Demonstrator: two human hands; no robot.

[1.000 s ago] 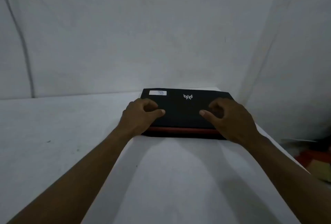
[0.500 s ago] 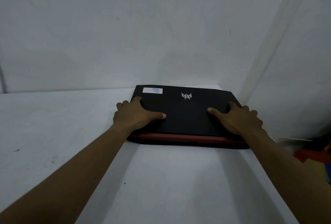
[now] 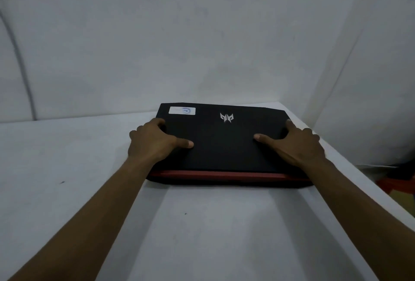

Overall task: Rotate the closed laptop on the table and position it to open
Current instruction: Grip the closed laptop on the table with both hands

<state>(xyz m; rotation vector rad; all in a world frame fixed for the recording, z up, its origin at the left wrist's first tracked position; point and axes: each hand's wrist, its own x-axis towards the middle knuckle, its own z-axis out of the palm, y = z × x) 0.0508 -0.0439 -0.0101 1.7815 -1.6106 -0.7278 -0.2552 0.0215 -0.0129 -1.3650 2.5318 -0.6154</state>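
A closed black laptop (image 3: 224, 146) lies flat on the white table (image 3: 202, 224), near the far right corner. Its lid carries a silver emblem and a white sticker at the far left. A red strip runs along the edge nearest me. My left hand (image 3: 155, 140) grips the laptop's left side, fingers curled over the edge and thumb flat on the lid. My right hand (image 3: 294, 143) holds the right side the same way, thumb pointing inward across the lid.
White walls (image 3: 202, 45) close in behind the table and on the right. The table's right edge (image 3: 363, 182) runs diagonally just past the laptop. Beyond it, low on the right, lie red and yellow items (image 3: 399, 191) on the floor.
Both hands slid outward from the middle of the lid to the laptop's left and right sides. The laptop looks larger and nearer in view.
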